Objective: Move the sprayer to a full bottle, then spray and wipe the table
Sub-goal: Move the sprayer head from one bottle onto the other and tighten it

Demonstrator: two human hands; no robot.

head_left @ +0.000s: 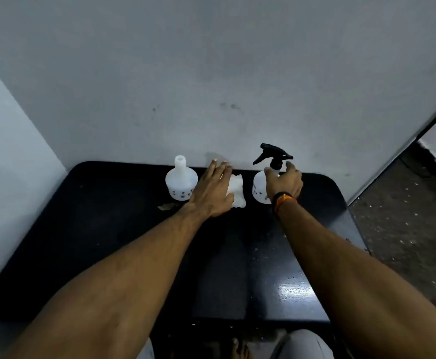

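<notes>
On the black table (pixel 108 242), 2 white bottles stand at the far edge by the wall (pixel 211 73). The left bottle (pixel 180 183) is uncapped; the right bottle (pixel 259 189) carries the black sprayer (pixel 274 155). The right hand (pixel 285 182) curls around the right bottle's shoulder just below the sprayer, gripping it. The left hand (pixel 213 191) lies flat, fingers straight, on a white cloth (pixel 236 190) between the bottles. A dark and orange band (pixel 284 199) circles the right wrist.
</notes>
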